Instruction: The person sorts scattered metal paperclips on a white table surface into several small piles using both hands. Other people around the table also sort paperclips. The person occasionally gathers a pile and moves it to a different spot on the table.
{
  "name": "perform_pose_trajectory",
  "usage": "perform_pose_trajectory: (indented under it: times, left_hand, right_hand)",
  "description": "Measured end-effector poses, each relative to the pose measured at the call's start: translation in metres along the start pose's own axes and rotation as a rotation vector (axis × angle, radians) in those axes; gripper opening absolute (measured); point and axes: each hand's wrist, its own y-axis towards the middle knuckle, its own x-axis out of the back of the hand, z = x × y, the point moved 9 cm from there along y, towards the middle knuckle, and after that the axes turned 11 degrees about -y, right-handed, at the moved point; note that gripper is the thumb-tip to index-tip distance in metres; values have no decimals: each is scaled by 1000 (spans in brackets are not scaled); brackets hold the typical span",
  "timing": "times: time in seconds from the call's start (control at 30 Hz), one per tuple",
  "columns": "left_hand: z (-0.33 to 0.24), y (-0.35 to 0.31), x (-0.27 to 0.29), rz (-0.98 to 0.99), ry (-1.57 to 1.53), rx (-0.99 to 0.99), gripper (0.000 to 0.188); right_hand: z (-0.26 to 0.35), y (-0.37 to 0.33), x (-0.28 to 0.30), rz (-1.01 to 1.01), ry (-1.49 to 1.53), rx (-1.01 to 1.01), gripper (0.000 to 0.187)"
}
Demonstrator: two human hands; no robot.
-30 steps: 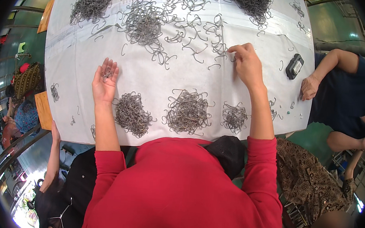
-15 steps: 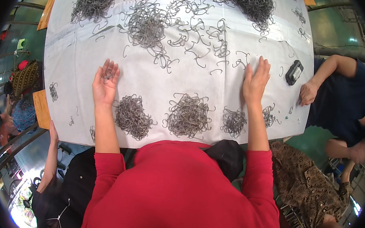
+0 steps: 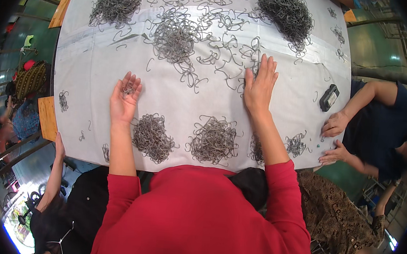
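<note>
1. Left hand (image 3: 124, 102): palm up over the surface (image 3: 100, 71), its fingers (image 3: 133, 79) side by side and loosely curled, cradling a few hooks (image 3: 128, 91).
2. Right hand (image 3: 259, 93): fingers straight and nearly together, thumb apart, just right of the loose hooks (image 3: 232, 56); whether it touches any, I cannot tell.
3. A heap (image 3: 174, 39) adjoins those hooks on their left; two larger heaps lie beyond, far left (image 3: 120, 1) and far right (image 3: 286, 16).
4. Near the person: left pile (image 3: 153, 138), middle pile (image 3: 214, 140), and a small pile (image 3: 257, 150) partly hidden by the right forearm (image 3: 271, 144).
5. Black device (image 3: 329, 97): right side, near a co-worker's hand (image 3: 336, 123).
</note>
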Motion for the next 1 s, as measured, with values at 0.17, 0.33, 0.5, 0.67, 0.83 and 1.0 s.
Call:
perform_pose_trajectory:
  times: [0.17,0.33,0.5,0.67,0.83,1.0]
  left_hand:
    - [0,-1,1,7,6,3,39]
    - [1,-1,0,17,-7,12,39]
    - [3,-3,0,12,-50,33,38]
    - [29,-18,-19,7,-140,123,34]
    - [109,-57,-84,175,-35,427,36]
    - [169,-80,-106,158,-119,653,41]
  right_hand:
    - [3,32,3,-34,13,27,24]
    - [12,49,0,7,-54,169,9]
    - [14,55,-11,191,-170,211,12]
    - [-10,50,14,469,-29,-6,13]
    - [28,18,40,448,183,138,12]
    - [79,-14,58,374,378,172,28]
